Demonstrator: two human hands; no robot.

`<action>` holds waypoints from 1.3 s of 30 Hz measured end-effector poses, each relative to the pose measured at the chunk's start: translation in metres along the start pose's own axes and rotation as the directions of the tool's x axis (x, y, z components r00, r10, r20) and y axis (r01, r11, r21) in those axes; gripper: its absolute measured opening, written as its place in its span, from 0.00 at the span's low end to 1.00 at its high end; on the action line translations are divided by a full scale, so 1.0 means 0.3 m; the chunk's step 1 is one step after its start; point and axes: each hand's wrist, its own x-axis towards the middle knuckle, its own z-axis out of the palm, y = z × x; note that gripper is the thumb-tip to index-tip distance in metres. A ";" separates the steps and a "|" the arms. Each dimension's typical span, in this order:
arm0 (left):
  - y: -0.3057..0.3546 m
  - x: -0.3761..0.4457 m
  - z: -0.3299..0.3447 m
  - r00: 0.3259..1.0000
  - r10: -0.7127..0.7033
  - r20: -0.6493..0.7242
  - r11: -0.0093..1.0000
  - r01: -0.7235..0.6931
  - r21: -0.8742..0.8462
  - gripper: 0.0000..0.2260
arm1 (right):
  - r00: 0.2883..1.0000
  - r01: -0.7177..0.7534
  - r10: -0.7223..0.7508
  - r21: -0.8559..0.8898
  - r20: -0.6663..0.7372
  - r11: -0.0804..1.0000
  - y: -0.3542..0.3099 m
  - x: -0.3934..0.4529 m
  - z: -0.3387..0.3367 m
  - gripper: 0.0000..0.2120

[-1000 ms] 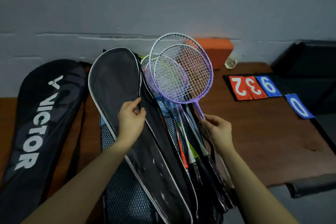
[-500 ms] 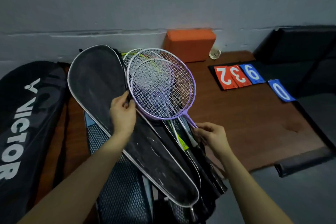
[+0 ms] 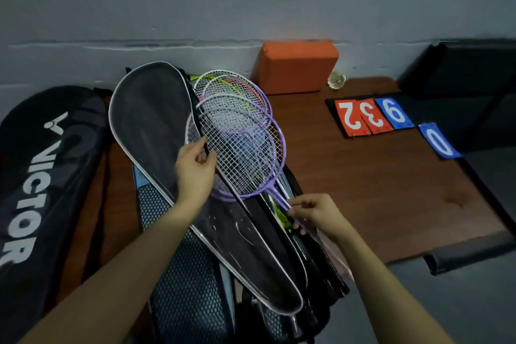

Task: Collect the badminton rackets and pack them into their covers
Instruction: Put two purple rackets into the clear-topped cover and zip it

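At table centre, right hand pinches the purple racket by its thin shaft just below the head, fingers curled round it. Left hand grips the right-hand edge of the black cover, thumb and fingers closed on the open seam. Purple racket's head lies tilted across that edge, partly over the cover's mouth; can't tell whether the frame is inside yet. Under it sit more rackets, white, yellow-green and orange frames stacked, their dark handles running toward the table's near edge. Black cover with white piping lies diagonal, wide end toward the wall, on top of a blue mesh bag. Left of that, a big black Victor bag. Wooden table to the right holds an orange block against the wall, a shuttlecock beside it, and score cards reading 2, 3, 9, with a blue 0 card just apart.
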 end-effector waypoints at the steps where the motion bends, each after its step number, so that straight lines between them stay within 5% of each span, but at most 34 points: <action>1: 0.003 -0.002 0.002 1.000 0.012 0.007 1.000 -0.012 0.012 0.18 | 0.999 -0.011 0.010 0.007 0.039 1.000 -0.009 -0.001 0.005 0.07; 9: 0.024 -0.015 0.004 0.993 0.083 0.079 0.995 -0.088 0.056 0.19 | 0.985 -0.022 0.013 0.052 0.172 0.998 -0.058 0.022 0.075 0.10; 17: -0.001 -0.049 -0.083 0.980 0.123 0.155 0.990 -0.133 0.055 0.17 | 0.986 0.155 -0.146 -0.113 0.081 0.982 -0.124 0.069 0.289 0.15; 25: -0.042 -0.011 -0.207 0.969 0.129 0.208 0.987 -0.146 0.064 0.17 | 0.915 0.396 -0.393 -0.390 0.091 0.832 -0.123 0.189 0.452 0.12; 31: -0.059 -0.001 -0.180 0.973 0.111 0.204 0.992 -0.122 0.040 0.15 | 0.851 0.442 -0.501 -0.728 0.156 0.524 -0.064 0.249 0.437 0.19; 39: -0.072 -0.013 -0.076 0.959 0.129 0.252 0.979 -0.164 0.120 0.17 | 0.881 0.404 -0.451 -0.720 0.141 0.564 0.017 0.123 0.293 0.19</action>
